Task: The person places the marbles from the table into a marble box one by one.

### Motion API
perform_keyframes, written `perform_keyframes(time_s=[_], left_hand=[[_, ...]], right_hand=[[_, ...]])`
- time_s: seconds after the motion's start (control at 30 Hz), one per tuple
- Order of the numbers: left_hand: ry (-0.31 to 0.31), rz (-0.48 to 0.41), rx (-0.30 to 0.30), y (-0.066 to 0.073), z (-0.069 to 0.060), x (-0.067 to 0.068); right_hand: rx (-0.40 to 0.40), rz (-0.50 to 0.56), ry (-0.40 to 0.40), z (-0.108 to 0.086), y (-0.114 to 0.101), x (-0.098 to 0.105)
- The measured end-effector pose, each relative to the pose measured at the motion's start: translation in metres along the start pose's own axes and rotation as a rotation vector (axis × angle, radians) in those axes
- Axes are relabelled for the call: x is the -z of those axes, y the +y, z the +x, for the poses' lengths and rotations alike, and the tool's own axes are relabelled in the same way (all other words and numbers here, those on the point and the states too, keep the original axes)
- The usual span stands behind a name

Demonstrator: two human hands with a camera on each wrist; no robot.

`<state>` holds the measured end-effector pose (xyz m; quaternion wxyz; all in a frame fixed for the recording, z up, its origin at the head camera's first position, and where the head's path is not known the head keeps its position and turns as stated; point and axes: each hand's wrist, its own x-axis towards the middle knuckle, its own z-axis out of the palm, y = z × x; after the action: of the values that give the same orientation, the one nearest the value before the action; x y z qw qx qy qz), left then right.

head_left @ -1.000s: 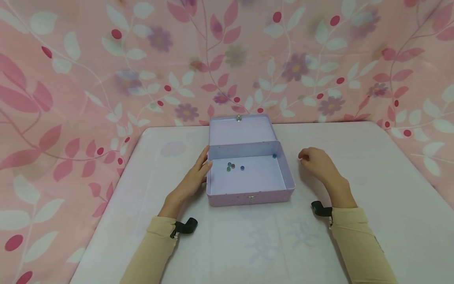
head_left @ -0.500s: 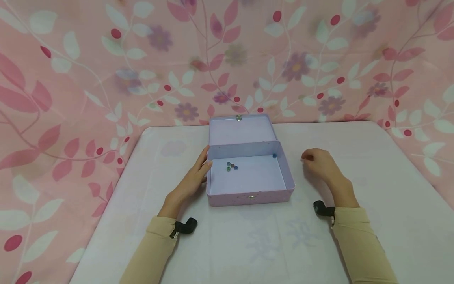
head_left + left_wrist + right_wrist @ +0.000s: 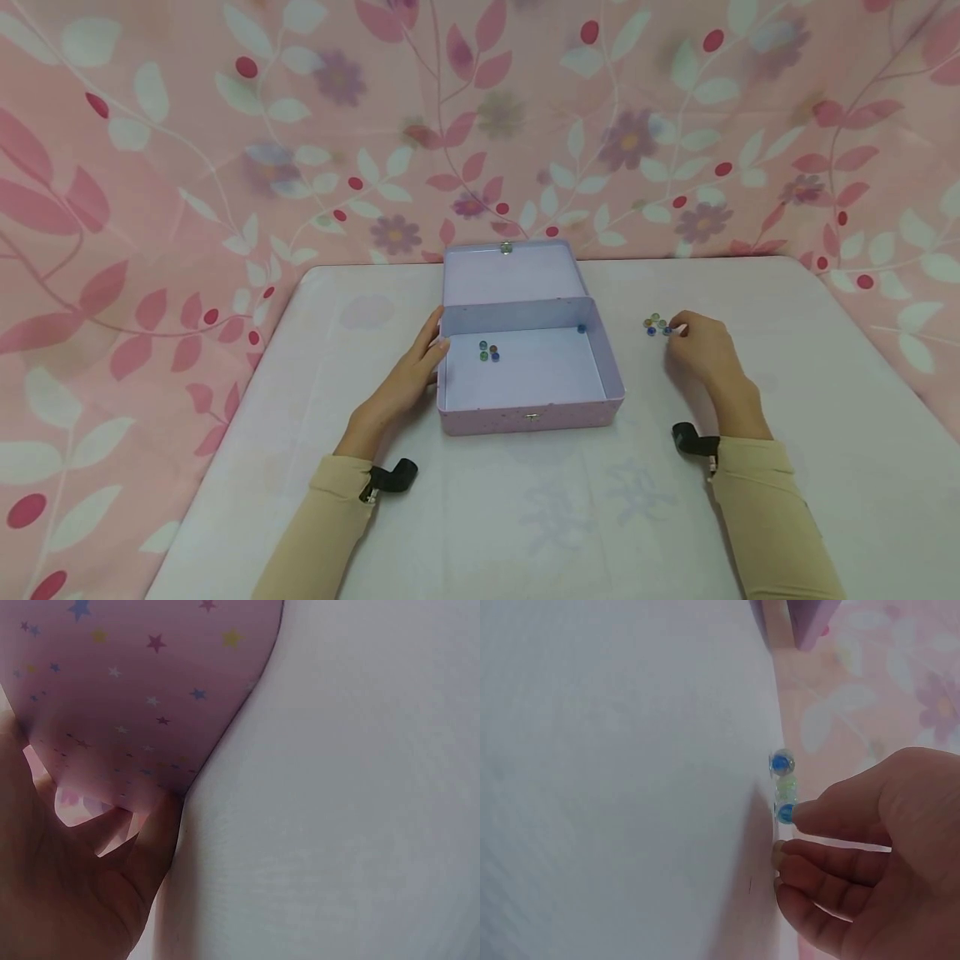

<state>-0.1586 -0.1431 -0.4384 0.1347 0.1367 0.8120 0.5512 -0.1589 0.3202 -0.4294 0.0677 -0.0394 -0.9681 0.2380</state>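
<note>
Flowery pink cloth (image 3: 525, 108) hangs behind our white table (image 3: 517, 517), where a purple box (image 3: 570, 415) sits. Our left hand (image 3: 405, 377), fingers spread, rests on its nine o'clock side. Inside, four marbles (image 3: 483, 356) sit toward ten o'clock, one blue marble (image 3: 581, 329) toward two. Outside, at two o'clock, five marbles (image 3: 651, 332) huddle by our right hand (image 3: 703, 348): thumb and bent fingers apart; we can't tell if it touches any.

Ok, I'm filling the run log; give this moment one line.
left hand: touching box | right hand: beside marbles on table | lid: open
</note>
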Motion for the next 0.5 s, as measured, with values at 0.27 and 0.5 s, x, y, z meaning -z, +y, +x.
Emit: perform_keyframes(time_s=[0.27,0.5], left_hand=[[0.016,-0.005,0.006,-0.0004,-0.0007,-0.0004],[0.013,-0.005,-0.003,0.0,-0.0009,-0.0005]], right_hand=[[0.003,-0.015,-0.006,0.0,0.004,0.0017],[-0.089,0.01,-0.021,-0.0045,0.0073,0.008]])
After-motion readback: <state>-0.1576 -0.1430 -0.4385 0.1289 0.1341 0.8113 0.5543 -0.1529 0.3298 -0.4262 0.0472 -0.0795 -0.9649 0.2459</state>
